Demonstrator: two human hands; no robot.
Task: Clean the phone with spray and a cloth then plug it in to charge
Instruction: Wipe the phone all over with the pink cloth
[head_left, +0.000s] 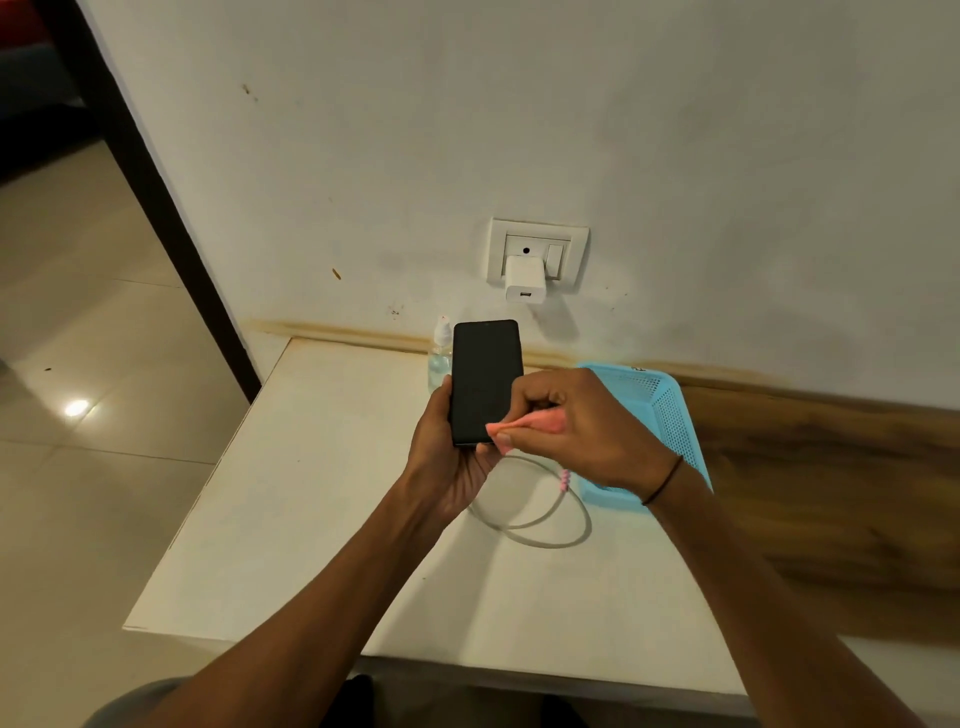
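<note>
Head view: at centre frame, the left hand (441, 462) is gripping the phone (485, 382) upright above the counter (311, 493), while the right hand (576, 431) is pinching a pink cloth (524, 427) against its lower screen; behind, what is probably the spray bottle (440, 358) is standing, partly hidden.

1. The light is warm and moderate, neither harsh nor dim, and gives the white wall (675, 130) a greyish-yellow cast.
2. A small bright glare spot shines on the glossy floor tiles (77, 408) at the left, reflecting a lamp overhead.
3. The upper left corner, past the dark door frame (156, 197), falls into deep shadow.
4. Soft shadows lie under the charger (524, 279) on the wall and under the forearms on the desk (311, 467).
5. Wide-angle distortion bends straight edges near the borders.
6. Focus is slightly soft overall, with compression smear.
</note>
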